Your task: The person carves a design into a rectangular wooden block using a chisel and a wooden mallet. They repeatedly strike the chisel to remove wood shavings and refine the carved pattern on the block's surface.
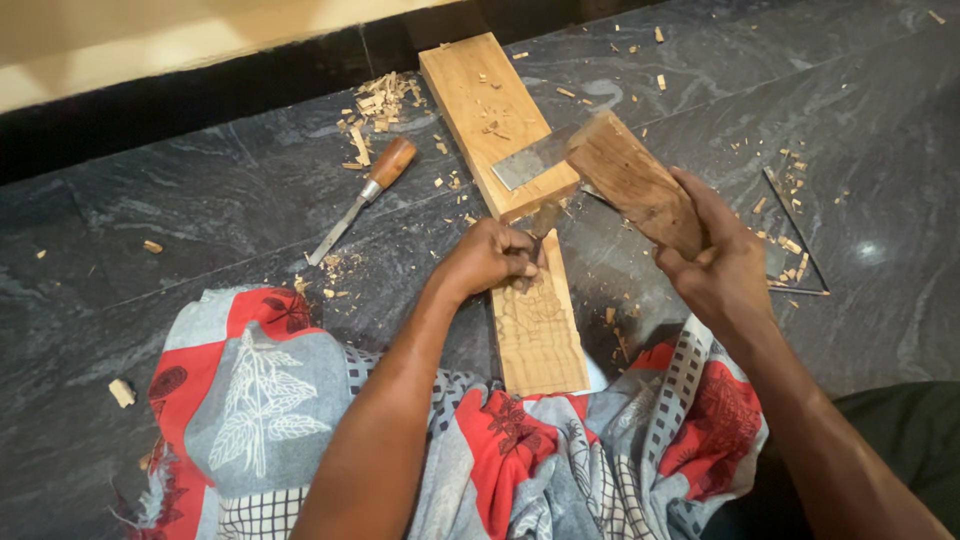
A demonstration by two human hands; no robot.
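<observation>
Down on the dark stone floor [200, 210], the left hand [490, 258] is clenched around a small chisel [541, 222] whose tip meets the carved wooden panel [538, 325] lying just in front of the patterned cloth [300, 400]. Meanwhile the right hand [722, 262] grasps a wooden mallet block [635, 182] raised above the chisel. Beyond lies a plain plank [480, 100]; a wooden-handled chisel [365, 195] rests to its left among wood chips [380, 100].
</observation>
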